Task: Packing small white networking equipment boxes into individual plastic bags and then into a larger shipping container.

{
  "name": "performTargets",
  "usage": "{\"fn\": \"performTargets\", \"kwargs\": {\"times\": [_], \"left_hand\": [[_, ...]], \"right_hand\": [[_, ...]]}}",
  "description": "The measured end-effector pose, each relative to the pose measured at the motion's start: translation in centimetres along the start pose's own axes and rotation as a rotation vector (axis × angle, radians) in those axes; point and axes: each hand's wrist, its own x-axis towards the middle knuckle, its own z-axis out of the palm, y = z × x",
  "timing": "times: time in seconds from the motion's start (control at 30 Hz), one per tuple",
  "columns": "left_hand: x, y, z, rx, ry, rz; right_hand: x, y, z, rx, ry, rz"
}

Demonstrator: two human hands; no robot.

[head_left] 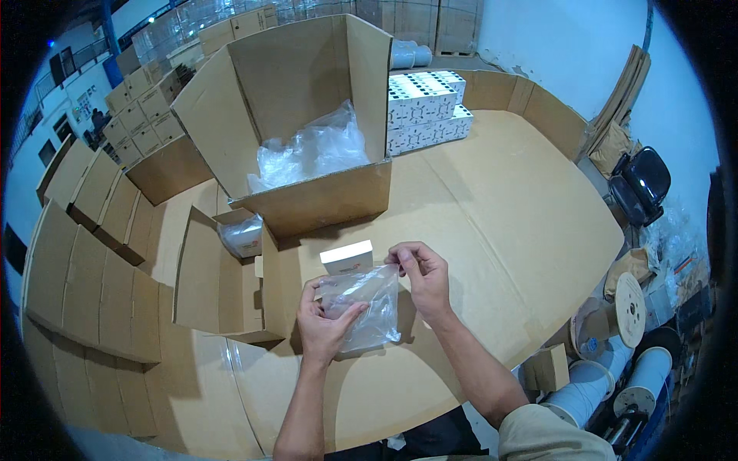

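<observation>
A clear plastic bag is stretched between my two hands above the cardboard-covered table. My left hand grips its left side, thumb across the front. At the bag's upper right corner my right hand pinches the film between thumb and fingers. Just beyond the bag's top edge lies a small white box; its lower part is behind the film, and I cannot tell whether any of it is inside. To the left, an open carton holds a white box wrapped in clear plastic.
A large open carton with a heap of clear plastic bags stands ahead. Behind it, white patterned boxes are stacked. Closed cartons line the left side. A black chair and cable reels stand beyond the table's right edge.
</observation>
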Motion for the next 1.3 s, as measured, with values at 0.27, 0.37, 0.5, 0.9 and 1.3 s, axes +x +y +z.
{"fn": "performTargets", "kwargs": {"times": [0.27,0.37,0.5,0.9,1.3], "left_hand": [[0.1,-1.1,-0.1,0.075,0.029,0.055],[0.1,-0.9,-0.2,0.097,0.037,0.033],[0.6,-1.6,-0.6,0.234,0.09,0.068],[0.2,-2.2,-1.0,0.194,0.054,0.083],[-0.1,-1.7,-1.5,0.257,0.007,0.14]], "right_hand": [[-0.1,-1.1,0.2,-0.51,-0.191,-0.387],[-0.2,-1.2,0.2,-0.499,-0.201,-0.361],[0.0,-1.1,0.1,-0.55,-0.23,-0.439],[-1.4,-4.0,0.8,-1.035,-0.467,-0.707],[-0.5,-7.7,2.9,-1.039,-0.808,-0.229]]}}
